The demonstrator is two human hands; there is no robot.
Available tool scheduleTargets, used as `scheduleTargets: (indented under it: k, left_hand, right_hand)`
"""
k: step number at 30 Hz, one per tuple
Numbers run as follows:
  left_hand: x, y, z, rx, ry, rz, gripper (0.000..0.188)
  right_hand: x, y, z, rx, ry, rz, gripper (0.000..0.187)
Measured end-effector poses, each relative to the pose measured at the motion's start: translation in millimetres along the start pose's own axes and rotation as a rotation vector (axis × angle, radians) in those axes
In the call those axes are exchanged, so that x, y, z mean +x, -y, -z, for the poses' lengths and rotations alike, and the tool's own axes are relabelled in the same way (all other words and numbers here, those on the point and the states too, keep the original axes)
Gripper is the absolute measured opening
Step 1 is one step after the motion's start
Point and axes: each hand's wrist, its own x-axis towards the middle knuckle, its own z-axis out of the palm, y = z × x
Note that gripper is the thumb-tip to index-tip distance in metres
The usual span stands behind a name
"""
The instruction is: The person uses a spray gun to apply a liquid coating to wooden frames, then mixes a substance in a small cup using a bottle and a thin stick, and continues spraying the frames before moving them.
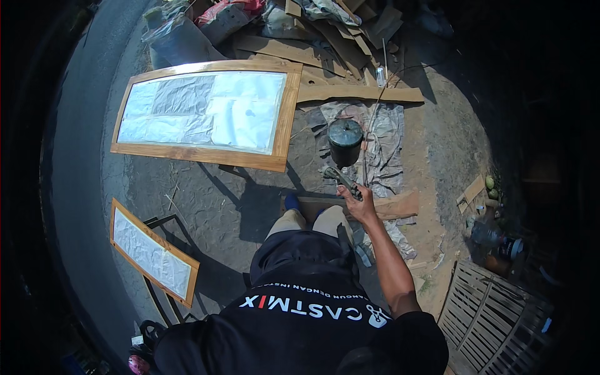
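Observation:
My right hand (357,201) is closed around the handle of a paint spray gun (340,178) with a dark cup (345,140) on it. The gun is held out in front of me, above the ground. To its left stands a large wooden-framed panel (287,112), its inner area covered with pale, crinkled sheeting. A smaller framed panel (155,259), covered the same way, rests on a dark stand at my left. My left hand does not show; only the black sleeve on that side is visible at the lower left.
Scrap boards (294,53) and filled bags (181,40) are heaped ahead. Crumpled sheeting (387,144) and a thin hose (374,119) lie on the ground. A slatted wooden panel (490,312) lies at the lower right, near containers (509,248). A road runs along the left.

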Motion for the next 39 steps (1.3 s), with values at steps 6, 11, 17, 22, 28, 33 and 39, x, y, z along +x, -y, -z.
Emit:
scheduleTargets:
  k: [6,11,17,22,28,33,39]
  left_hand:
    - [-12.7,27.5,-4.2,0.044,-0.008,0.101,0.043]
    - [0.6,4.4,-22.5,0.324,0.094,0.087,0.043]
    - [43.8,-90.3,-43.4,-0.37,-0.464,-0.191,0.032]
    - [-9.6,-225.3,-97.4,-0.17,-0.214,-0.506,0.035]
    - [-22.1,-150.2,-162.4,-0.13,-0.235,-0.393,0.036]
    - [-20.1,-9.9,-196.7,-0.204,-0.316,-0.011,0.036]
    - [-15.3,-2.2,-233.2,-0.18,-0.22,0.061,0.035]
  right_hand:
    - [25.0,9.8,14.0,-0.106,0.057,-0.022,0.034]
    - [50.3,-6.6,34.2,-0.078,0.117,0.022,0.035]
    - [81.3,-11.2,37.5,-0.101,0.365,-0.031,0.04]
    - [89.5,-49.8,49.4,-0.098,0.457,0.089,0.049]
    - [120.3,-53.4,44.3,-0.04,0.479,-0.004,0.051]
    - [199.0,-55.7,42.8,0.015,0.234,0.028,0.057]
    - [304.9,-77.7,47.4,0.112,0.059,0.044,0.049]
